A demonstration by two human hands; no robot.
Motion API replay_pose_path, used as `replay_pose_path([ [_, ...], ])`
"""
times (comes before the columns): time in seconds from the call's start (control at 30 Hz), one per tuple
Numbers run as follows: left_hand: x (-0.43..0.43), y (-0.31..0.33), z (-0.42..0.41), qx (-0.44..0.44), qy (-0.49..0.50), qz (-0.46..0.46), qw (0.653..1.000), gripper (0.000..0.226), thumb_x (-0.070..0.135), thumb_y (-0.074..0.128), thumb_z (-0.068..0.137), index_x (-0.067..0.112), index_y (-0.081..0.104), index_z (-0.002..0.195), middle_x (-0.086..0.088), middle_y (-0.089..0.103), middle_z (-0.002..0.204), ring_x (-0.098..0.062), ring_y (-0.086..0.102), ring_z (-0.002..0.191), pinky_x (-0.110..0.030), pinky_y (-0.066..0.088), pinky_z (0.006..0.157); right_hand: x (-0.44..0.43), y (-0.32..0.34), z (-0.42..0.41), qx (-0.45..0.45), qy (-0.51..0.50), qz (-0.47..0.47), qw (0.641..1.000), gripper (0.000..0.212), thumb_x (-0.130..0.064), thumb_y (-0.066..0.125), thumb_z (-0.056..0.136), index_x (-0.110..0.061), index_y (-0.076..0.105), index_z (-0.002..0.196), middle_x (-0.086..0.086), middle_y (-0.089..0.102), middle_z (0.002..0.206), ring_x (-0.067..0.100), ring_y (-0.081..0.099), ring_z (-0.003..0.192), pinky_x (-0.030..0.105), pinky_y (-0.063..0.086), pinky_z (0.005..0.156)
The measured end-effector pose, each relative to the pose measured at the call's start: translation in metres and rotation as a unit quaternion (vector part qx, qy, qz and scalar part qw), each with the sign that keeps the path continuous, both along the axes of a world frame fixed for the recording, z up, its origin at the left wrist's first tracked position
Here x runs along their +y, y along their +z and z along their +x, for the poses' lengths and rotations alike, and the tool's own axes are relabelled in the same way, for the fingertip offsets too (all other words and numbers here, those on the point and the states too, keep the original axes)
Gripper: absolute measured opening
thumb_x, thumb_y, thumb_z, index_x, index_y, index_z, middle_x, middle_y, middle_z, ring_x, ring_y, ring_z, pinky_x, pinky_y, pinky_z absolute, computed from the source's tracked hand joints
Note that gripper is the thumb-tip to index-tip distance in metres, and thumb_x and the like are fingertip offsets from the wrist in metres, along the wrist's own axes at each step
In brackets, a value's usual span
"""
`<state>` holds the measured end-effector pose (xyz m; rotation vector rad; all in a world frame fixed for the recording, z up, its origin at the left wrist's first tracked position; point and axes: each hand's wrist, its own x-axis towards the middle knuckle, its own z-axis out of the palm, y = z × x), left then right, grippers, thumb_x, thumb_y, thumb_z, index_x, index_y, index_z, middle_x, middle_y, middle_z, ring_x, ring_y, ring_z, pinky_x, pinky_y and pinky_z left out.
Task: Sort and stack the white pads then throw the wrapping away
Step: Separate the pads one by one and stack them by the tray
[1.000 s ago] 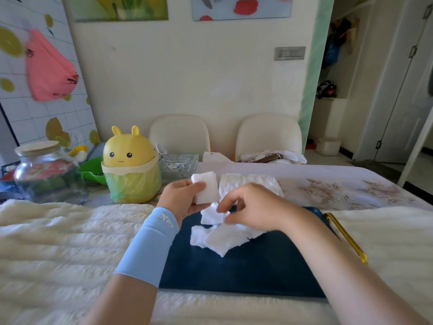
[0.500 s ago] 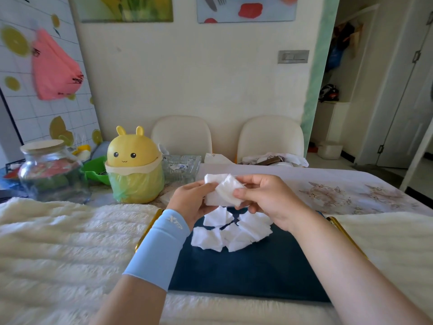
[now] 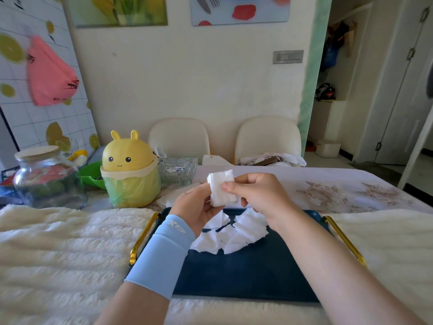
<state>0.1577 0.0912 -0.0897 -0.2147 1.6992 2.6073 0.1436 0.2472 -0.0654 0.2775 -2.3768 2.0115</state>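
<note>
A small stack of white pads [image 3: 221,187] is held upright above the dark blue tray [image 3: 246,273]. My left hand [image 3: 195,208] grips the stack from below and behind, a light blue sleeve on that wrist. My right hand [image 3: 257,192] pinches its front face with thumb and fingers. Several loose white pads [image 3: 230,235] lie scattered on the tray's far half, under my hands. A piece of white wrapping [image 3: 174,197] lies on the table just beyond the tray, partly hidden by my left hand.
A yellow bunny-shaped bin [image 3: 130,170] with a green liner stands at the left back. Beside it are a glass dish [image 3: 178,170], a green bowl [image 3: 90,173] and a glass jar [image 3: 45,178]. Fluffy white cloth [image 3: 65,249] flanks the tray. Two chairs stand behind the table.
My right hand picked a pad from the pile and brought it up against the ones in my left hand. Both hands now hold the stack higher, and the pile on the tray lies more spread.
</note>
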Motion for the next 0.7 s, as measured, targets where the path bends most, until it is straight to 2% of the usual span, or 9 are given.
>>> replay_pose_path([
  [0.07,0.002,0.001,0.001,0.008,-0.010,0.003,1.000,0.023,0.019,0.061,0.095,0.006,0.071,0.112,-0.011,0.075,0.106,-0.016,0.073,0.084,-0.028,0.058,0.077,-0.001,-0.003,-0.002,0.018,-0.025,0.023,0.999,0.025,-0.033,0.090,0.072,-0.015,0.077,0.083,-0.007,0.075,0.074,0.004,0.068,0.066,0.017,0.048,0.064],
  [0.13,0.003,0.003,0.002,0.007,-0.014,0.008,1.000,0.028,0.024,0.057,0.098,0.005,0.069,0.116,-0.012,0.075,0.104,-0.019,0.074,0.088,-0.031,0.058,0.081,0.001,-0.005,-0.006,0.017,-0.038,0.033,0.999,0.025,-0.034,0.090,0.071,-0.016,0.077,0.082,-0.003,0.077,0.081,0.010,0.072,0.081,0.021,0.051,0.070],
  [0.27,0.003,0.007,0.007,0.036,-0.049,-0.008,0.998,0.047,0.045,0.061,0.090,0.006,0.070,0.115,-0.014,0.074,0.109,-0.023,0.071,0.101,-0.035,0.055,0.090,0.004,-0.003,-0.007,0.001,-0.035,0.036,0.999,0.024,-0.030,0.086,0.076,-0.017,0.073,0.091,-0.003,0.075,0.089,0.012,0.070,0.085,0.024,0.051,0.073],
  [0.33,0.005,0.006,0.009,0.062,-0.055,-0.046,0.995,0.047,0.040,0.069,0.082,0.004,0.071,0.113,-0.017,0.073,0.111,-0.021,0.071,0.097,-0.031,0.056,0.088,0.006,-0.003,-0.007,-0.019,-0.017,0.030,0.999,0.037,-0.028,0.084,0.079,-0.021,0.065,0.110,-0.005,0.069,0.103,0.012,0.067,0.093,0.027,0.052,0.077],
  [0.4,0.005,0.004,0.009,0.059,-0.039,-0.044,0.997,0.035,0.026,0.069,0.087,0.001,0.070,0.112,-0.017,0.073,0.108,-0.020,0.072,0.091,-0.027,0.058,0.081,0.010,-0.004,-0.009,-0.041,0.008,0.005,0.999,0.054,-0.024,0.085,0.079,-0.026,0.057,0.126,-0.002,0.066,0.109,0.014,0.068,0.097,0.033,0.058,0.081],
  [0.47,0.006,0.005,0.008,0.037,-0.022,-0.038,0.998,0.027,0.020,0.066,0.091,0.002,0.071,0.111,-0.014,0.075,0.104,-0.019,0.073,0.087,-0.026,0.059,0.076,0.015,-0.004,-0.014,-0.047,0.029,-0.022,0.998,0.061,-0.015,0.084,0.079,-0.024,0.057,0.132,0.006,0.070,0.110,0.021,0.071,0.099,0.040,0.060,0.088],
  [0.53,0.007,0.006,0.004,0.029,-0.012,-0.065,0.997,0.025,0.022,0.068,0.091,0.005,0.073,0.108,-0.012,0.075,0.102,-0.019,0.072,0.089,-0.028,0.058,0.079,0.020,-0.003,-0.018,-0.046,0.043,-0.011,0.998,0.058,-0.009,0.082,0.080,-0.021,0.060,0.133,0.010,0.070,0.110,0.024,0.071,0.101,0.044,0.059,0.092],
  [0.6,0.011,0.008,-0.002,0.032,-0.009,-0.107,0.994,0.022,0.024,0.069,0.090,0.007,0.074,0.104,-0.010,0.075,0.100,-0.020,0.072,0.090,-0.030,0.058,0.082,0.027,0.001,-0.022,-0.060,0.073,0.010,0.995,0.050,-0.007,0.079,0.083,-0.019,0.063,0.130,0.010,0.070,0.110,0.024,0.071,0.103,0.042,0.059,0.092],
  [0.7,0.019,0.016,-0.013,0.057,-0.005,-0.191,0.980,0.021,0.023,0.069,0.091,0.007,0.074,0.103,-0.015,0.075,0.103,-0.022,0.071,0.091,-0.031,0.060,0.081,0.037,0.012,-0.032,-0.089,0.142,0.046,0.985,0.029,-0.015,0.075,0.088,-0.017,0.072,0.117,0.005,0.076,0.105,0.018,0.072,0.094,0.034,0.059,0.082],
])
